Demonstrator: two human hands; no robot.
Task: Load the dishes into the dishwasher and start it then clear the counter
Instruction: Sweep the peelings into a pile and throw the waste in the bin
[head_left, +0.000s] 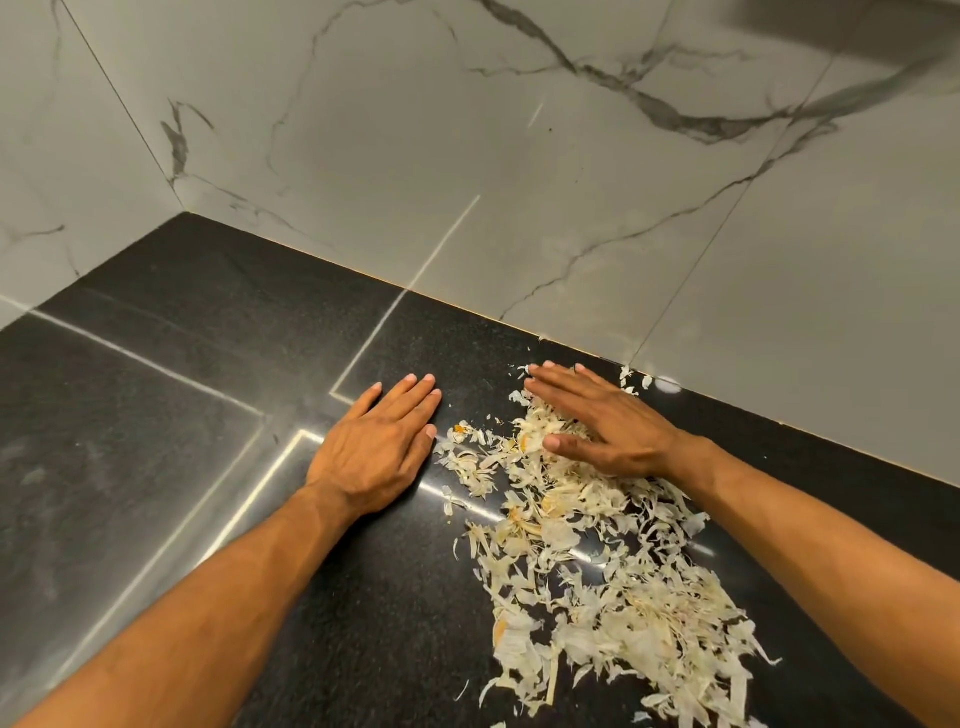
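**Loose peel scraps on the counter, both hands flat**

Head view, looking down on a black speckled counter (218, 395) that meets a marble-veined wall (467, 156). No dishes or dishwasher in sight; by my reading this is the counter-clearing part of the task.

- Scraps: a pile of pale, papery peelings (613, 582), likely garlic or onion skin, a few pieces stained orange. It runs from centre frame toward 5 o'clock, thickest low right, thinning to stray flakes near the wall at 1 o'clock.
- Right hand (602, 421): palm down, fingers straight and close together, resting on the far end of the pile, fingertips pointing to 10 o'clock. It holds nothing.
- Left hand (379, 441): flat on bare counter just beside the pile's 9 o'clock edge, fingers straight, nothing gripped.

Handling judgement: the skins look very light, dry and brittle. They should slide easily on the polished stone but scatter with any quick sweep or draught. Pinching single flakes seems wasteful. Better to rake with the hand's edge from the wall side, herd everything into one heap, then cup it between both palms. Flakes may cling to skin.
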